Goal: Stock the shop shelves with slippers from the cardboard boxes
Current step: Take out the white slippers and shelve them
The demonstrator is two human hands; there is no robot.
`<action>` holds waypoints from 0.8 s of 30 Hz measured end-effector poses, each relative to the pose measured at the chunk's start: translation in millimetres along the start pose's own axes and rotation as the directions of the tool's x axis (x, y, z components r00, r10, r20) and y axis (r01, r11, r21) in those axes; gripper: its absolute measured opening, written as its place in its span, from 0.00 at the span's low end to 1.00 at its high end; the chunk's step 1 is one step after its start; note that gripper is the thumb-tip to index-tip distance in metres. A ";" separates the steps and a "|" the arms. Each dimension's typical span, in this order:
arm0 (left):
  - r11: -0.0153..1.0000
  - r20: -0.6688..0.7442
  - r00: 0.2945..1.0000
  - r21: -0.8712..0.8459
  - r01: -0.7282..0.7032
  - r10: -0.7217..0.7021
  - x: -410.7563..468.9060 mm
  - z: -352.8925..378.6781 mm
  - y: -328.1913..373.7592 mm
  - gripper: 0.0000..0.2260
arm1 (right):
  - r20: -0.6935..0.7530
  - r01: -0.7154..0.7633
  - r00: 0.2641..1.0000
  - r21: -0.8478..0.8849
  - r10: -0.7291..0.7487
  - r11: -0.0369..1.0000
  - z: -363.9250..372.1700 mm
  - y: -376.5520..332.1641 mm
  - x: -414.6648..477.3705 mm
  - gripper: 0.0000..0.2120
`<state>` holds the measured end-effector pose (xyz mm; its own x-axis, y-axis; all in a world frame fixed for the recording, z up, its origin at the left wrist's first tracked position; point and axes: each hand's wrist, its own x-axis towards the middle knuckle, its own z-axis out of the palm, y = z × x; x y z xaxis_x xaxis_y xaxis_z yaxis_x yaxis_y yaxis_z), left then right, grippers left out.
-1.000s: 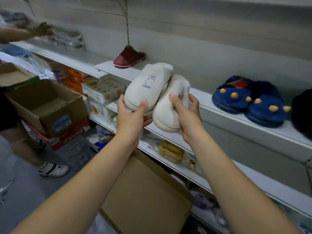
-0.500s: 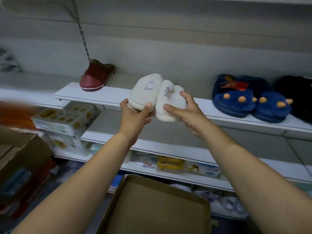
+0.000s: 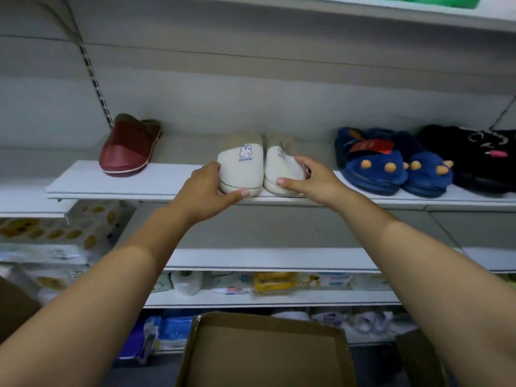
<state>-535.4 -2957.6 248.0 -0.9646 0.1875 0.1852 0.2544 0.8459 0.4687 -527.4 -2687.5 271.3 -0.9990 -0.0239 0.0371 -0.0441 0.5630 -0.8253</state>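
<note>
Two cream slippers with a small rabbit print rest side by side on the white shelf [image 3: 156,182], toes toward me. My left hand [image 3: 205,192] grips the toe of the left cream slipper [image 3: 241,166]. The right cream slipper [image 3: 280,167] has my right hand [image 3: 312,181] wrapped around its toe and outer side. An open cardboard box [image 3: 265,356] stands below, between my forearms; I see only bare cardboard inside it.
A dark red slipper [image 3: 129,148] lies on the same shelf to the left. Blue plush slippers with orange claws [image 3: 391,163] and black slippers [image 3: 474,157] fill the right end. Lower shelves hold packaged goods [image 3: 268,283]. Another cardboard box [image 3: 14,308] shows at the left edge.
Both hands have carried the cream pair forward and set it down on the shelf. My view has turned to face the shelf squarely.
</note>
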 end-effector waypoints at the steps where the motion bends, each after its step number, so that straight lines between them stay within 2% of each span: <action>1: 0.999 0.025 0.999 -0.030 -0.022 0.022 7.2 0.0 -2.1 0.38 | -0.013 -0.009 1.000 -0.013 0.009 1.000 0.5 1.6 2.8 0.41; 4: 0.994 0.029 0.996 -0.072 -0.086 0.088 24.7 0.9 -8.6 0.36 | -0.006 -0.021 1.000 -0.098 0.020 0.995 4.9 8.9 12.1 0.46; 6: 0.993 0.007 0.993 -0.026 -0.118 0.118 35.4 2.0 -11.9 0.35 | -0.010 -0.016 1.000 -0.184 0.015 0.983 8.0 12.9 22.2 0.50; 9: 0.993 0.018 0.997 0.089 -0.080 0.079 48.6 6.5 -16.1 0.41 | -0.038 -0.031 0.999 -0.222 0.023 0.975 8.4 14.1 37.8 0.53; 12: 0.992 0.011 0.999 0.114 -0.045 0.044 52.4 13.2 -19.9 0.46 | -0.047 -0.025 0.999 -0.217 0.015 0.976 8.3 17.6 48.5 0.50; 18: 0.992 -0.018 0.998 0.115 -0.057 0.060 50.5 16.8 -21.8 0.45 | -0.097 0.025 0.994 -0.247 -0.050 0.969 11.6 27.1 47.4 0.43; 24: 0.995 -0.058 0.996 0.085 -0.059 0.064 50.0 18.3 -23.4 0.45 | -0.059 0.048 0.996 -0.261 -0.065 0.964 9.4 32.0 49.6 0.42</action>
<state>-590.9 -2958.9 230.6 -0.9407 0.2118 0.2649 0.3041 0.8727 0.3819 -578.4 -2678.4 241.4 -0.9922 -0.0119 0.1237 -0.0898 0.7572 -0.6470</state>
